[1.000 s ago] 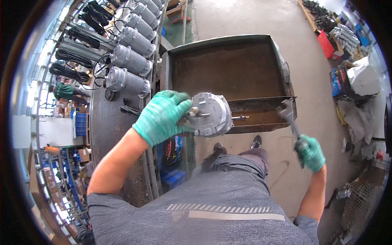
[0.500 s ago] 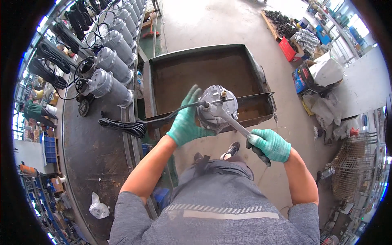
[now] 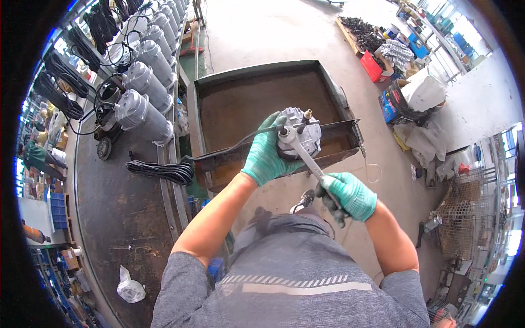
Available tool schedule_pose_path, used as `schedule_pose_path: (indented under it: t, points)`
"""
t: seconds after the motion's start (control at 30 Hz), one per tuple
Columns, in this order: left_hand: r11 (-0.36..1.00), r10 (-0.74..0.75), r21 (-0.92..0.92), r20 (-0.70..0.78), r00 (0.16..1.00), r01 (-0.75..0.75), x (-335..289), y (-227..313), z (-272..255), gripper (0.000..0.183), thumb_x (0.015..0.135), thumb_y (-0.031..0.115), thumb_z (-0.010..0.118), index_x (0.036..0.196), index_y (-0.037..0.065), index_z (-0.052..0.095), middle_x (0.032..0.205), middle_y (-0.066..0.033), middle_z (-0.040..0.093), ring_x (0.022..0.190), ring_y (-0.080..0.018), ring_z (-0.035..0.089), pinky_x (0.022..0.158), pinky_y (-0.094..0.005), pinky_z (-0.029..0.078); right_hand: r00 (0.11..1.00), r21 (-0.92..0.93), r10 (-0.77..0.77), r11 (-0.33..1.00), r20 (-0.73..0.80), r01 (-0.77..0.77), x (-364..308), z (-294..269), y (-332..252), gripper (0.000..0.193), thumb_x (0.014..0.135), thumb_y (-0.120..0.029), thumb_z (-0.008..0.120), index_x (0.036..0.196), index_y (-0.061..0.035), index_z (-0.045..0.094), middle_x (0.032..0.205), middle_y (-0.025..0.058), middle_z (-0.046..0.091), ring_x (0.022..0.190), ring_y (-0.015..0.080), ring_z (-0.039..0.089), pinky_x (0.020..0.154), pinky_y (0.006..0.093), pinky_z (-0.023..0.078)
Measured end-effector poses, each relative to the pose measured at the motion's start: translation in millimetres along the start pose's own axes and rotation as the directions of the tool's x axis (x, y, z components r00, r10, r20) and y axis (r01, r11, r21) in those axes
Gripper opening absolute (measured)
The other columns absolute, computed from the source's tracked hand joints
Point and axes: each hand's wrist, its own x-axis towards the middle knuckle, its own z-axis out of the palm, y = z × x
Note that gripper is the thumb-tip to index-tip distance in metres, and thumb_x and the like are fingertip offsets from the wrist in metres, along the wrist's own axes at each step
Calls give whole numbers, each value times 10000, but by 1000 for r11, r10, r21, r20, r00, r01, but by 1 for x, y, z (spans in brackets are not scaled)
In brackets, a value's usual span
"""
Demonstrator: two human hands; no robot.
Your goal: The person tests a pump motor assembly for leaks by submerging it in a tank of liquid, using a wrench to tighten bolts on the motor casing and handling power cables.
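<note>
- Gripping the grey metal housing (image 3: 313,134) from its left side in the head view, your left hand (image 3: 265,158) wraps it with fingers on the far edge and thumb on the near one.
- Your right hand (image 3: 350,195) is closed around the handle of the steel wrench (image 3: 307,158), apart from your left.
- The wrench's head sits where the black cable (image 3: 232,147) enters the housing.
- A brass fitting (image 3: 308,114) stands out from the housing's far side.
- You have the housing over the near part of the metal tray (image 3: 257,104); whether they touch, you cannot tell.
- To your left, a cable coil (image 3: 161,172) lies at the edge of the dark surface (image 3: 115,218), with grey cylinders (image 3: 146,90) lined up beyond.
</note>
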Motion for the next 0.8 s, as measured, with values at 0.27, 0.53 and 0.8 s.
schedule_pose_path:
  t: [0.27, 0.53, 0.8]
  points:
    - [979, -185, -77, 52, 981, 188, 9, 1, -14, 532, 929, 537, 669, 1363, 236, 606, 1359, -88, 614, 1219, -297, 586, 1099, -514, 483, 993, 22, -22, 1000, 118, 19, 12, 11, 7, 464, 1060, -393, 527, 1063, 44, 682, 818, 111, 679, 731, 191, 702, 661, 339, 593]
    - [993, 86, 75, 59, 995, -90, 20, -14, -40, 464, 960, 465, 645, 1328, 184, 629, 1351, -96, 618, 1192, -276, 601, 1031, -526, 531, 943, 738, -205, 672, 262, -59, 87, 158, -17, 418, 1101, -335, 489, 1273, 31, 591, 1144, 171, 724, 1038, 265, 720, 944, 420, 593]
    - [942, -133, -292, 135, 982, 167, 12, -7, -20, 394, 895, 400, 733, 1237, 214, 678, 1230, -53, 678, 1110, -299, 647, 971, -549, 562, 925, 977, -330, 32, -189, 211, 210, 227, -86, 282, 1116, -306, 480, 1183, -57, 595, 1208, 148, 677, 1116, 326, 683, 1013, 487, 579]
